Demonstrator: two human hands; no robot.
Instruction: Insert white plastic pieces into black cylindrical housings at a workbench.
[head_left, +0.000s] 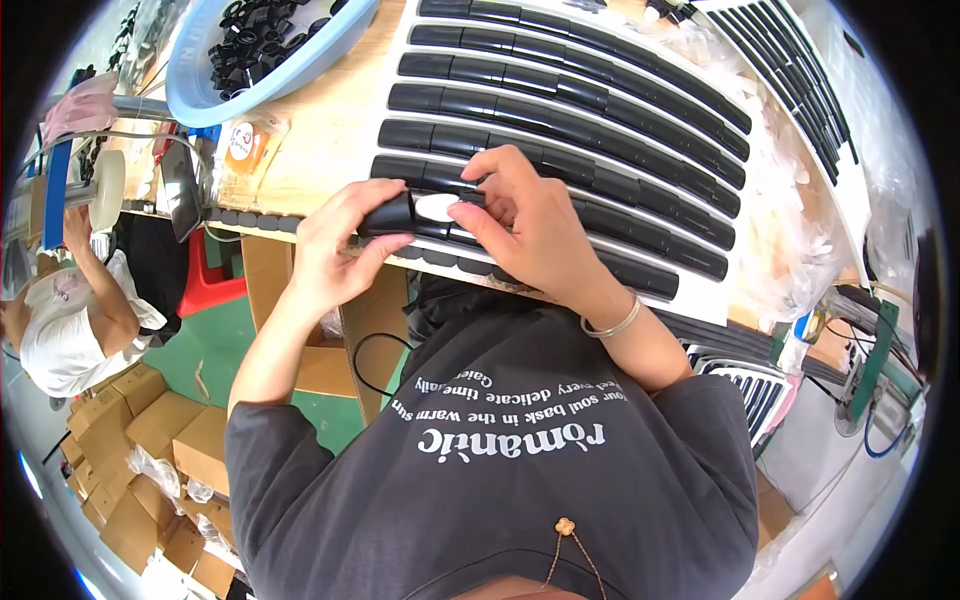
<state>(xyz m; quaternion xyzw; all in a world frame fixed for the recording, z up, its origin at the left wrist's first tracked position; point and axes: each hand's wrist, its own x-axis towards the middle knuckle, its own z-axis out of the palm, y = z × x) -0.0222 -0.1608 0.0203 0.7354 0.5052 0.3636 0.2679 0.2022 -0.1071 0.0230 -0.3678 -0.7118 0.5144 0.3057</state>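
My left hand [340, 240] grips a short, glossy black tube-shaped piece [388, 214] between thumb and fingers at the near edge of the table. Just right of it, a white oval [436, 207] shows; I cannot tell whether it is a separate part or a face of the black piece. My right hand [540, 235] has its thumb at that oval, and its curled fingers pinch a small dark part [472, 199], mostly hidden. Beneath and beyond both hands, rows of similar glossy black pieces [540, 110] lie on a white board [705, 295].
A light blue basin [185, 75] of small black parts stands at the far left. Clear plastic wrap [790, 220] and another board of black rows [785, 70] are on the right. Another person [80, 310] works at the left, near cardboard boxes [130, 450] and a red stool [210, 280].
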